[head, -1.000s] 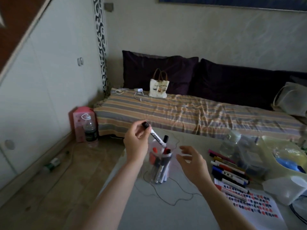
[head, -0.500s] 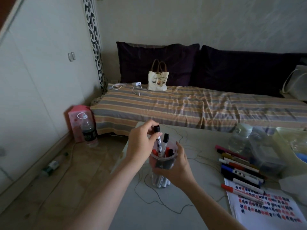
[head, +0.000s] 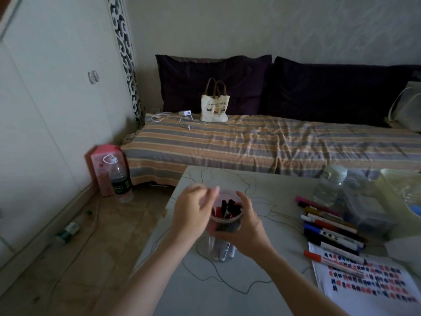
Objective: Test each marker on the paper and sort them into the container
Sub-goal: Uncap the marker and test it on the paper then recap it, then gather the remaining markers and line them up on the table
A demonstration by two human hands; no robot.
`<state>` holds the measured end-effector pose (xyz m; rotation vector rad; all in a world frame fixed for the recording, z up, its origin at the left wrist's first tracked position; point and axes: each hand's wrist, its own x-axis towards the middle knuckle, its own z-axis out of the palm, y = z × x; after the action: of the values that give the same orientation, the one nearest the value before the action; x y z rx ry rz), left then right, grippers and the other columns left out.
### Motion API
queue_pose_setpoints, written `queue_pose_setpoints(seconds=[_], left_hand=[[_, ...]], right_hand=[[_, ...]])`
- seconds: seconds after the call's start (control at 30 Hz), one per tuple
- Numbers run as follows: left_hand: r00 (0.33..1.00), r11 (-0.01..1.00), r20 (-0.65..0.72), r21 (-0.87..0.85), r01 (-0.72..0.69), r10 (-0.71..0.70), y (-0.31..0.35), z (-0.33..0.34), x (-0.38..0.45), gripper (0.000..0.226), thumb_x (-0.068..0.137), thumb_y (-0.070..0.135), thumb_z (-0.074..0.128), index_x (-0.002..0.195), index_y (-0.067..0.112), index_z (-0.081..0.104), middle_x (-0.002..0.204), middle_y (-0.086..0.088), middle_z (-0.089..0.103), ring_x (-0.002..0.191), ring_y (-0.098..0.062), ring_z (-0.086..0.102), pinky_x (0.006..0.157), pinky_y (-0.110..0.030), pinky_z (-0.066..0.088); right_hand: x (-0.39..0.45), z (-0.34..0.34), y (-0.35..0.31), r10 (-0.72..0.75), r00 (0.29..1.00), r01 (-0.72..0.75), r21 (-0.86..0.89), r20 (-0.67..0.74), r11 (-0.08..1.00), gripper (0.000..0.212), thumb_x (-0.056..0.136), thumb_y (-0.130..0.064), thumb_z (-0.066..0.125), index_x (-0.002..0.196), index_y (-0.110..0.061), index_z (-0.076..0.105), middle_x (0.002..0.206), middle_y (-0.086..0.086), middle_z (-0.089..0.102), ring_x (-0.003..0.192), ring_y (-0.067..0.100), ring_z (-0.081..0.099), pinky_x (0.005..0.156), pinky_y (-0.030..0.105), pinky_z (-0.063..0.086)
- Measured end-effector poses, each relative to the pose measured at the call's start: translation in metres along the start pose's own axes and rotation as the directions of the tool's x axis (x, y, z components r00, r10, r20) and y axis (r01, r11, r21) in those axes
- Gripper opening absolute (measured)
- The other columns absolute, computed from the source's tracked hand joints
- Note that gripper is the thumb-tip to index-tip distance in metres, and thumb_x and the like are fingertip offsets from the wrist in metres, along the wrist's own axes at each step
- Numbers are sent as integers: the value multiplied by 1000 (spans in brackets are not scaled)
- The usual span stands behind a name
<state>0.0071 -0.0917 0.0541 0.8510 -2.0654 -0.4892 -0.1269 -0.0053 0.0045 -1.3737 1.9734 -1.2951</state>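
Dim light falls over a pale table patterned with thin dark lines, with a striped daybed and dark cushions behind it. On the daybed stands a small cream tote bag printed "NAUGHTY BEAR", beside a white charger and its cable. On the floor to the left, a water bottle stands in front of a pink carton; their labels are too small to read.

A clear container stands on the table holding several red and black markers upright. The right hand wraps its thumb and fingers round the container's upper part, gripping it. The left hand hovers just beside the rim, fingers loosely bent and blurred, with nothing visible in them.

To the right, a row of loose markers lies side by side; their barrel labels are unreadable. Below them a white paper carries rows of red and dark blue test marks, with a red-capped marker lying across its top edge. Clear plastic bottles stand further back.
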Motion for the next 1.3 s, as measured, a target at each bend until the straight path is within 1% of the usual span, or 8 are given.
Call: queue_pose_setpoints(seconds=[0.1,0.23,0.33,0.47,0.67,0.93,1.17,1.3], left_hand=[[998,998,-12,-4,-57,57,14,-14,16,27,101,26,47,113,14,67,110,3,67,104,-9,60,90,-18,46],[852,941,495,174,-291,172,25,-8,20,46,102,46,34,139,24,50,146,11,47,135,-5,40,114,-22,21],[743,860,659,310,-405,112,10,2,7,65,94,68,21,129,27,57,134,10,58,128,-9,48,117,-32,22],[790,873,607,334,-354,88,2,7,5,62,87,73,30,78,22,65,81,5,65,82,-12,58,84,-31,44],[837,905,510,235,-355,196,-1,9,-6,59,90,63,45,139,31,48,149,14,41,139,-7,31,115,-22,18],[869,917,459,236,-321,187,13,9,-2,61,80,69,52,128,32,59,130,9,49,120,-12,46,105,-36,39],[786,831,600,506,-231,-147,39,27,1,82,88,74,29,153,38,-7,160,3,-21,149,-26,-11,117,-54,-3],[848,873,481,288,-394,224,96,68,-2,78,87,70,31,151,26,25,160,-7,16,144,-31,22,117,-52,18]], right_hand=[[2,-3,3,-7,999,6,21,34,1000,118,52,-54,88,146,-35,20,133,-8,48,120,12,49,101,32,45],[2,-5,6,-59,995,55,50,83,997,118,56,-48,89,149,-30,19,127,-14,50,118,8,53,98,25,48],[2,-6,13,-87,992,85,31,90,996,120,50,-56,83,148,-31,18,126,-8,55,115,12,58,96,27,49],[3,-4,20,-70,994,64,64,88,996,126,45,-63,78,149,-33,14,128,-4,55,115,13,57,98,31,48],[-7,7,28,-58,998,58,131,-4,990,89,63,-28,88,134,-39,35,120,-21,58,109,-8,57,89,14,46],[-28,-14,40,-61,994,64,-23,88,998,104,69,-35,86,149,-34,20,146,-17,34,134,-1,34,107,11,26],[-112,-117,109,43,991,-80,-304,-127,949,61,79,-17,79,130,-29,47,125,-11,51,115,11,52,91,3,32],[-136,-180,154,134,948,-249,-409,-290,878,55,78,-14,79,127,-14,56,122,7,61,111,28,59,88,32,49]])
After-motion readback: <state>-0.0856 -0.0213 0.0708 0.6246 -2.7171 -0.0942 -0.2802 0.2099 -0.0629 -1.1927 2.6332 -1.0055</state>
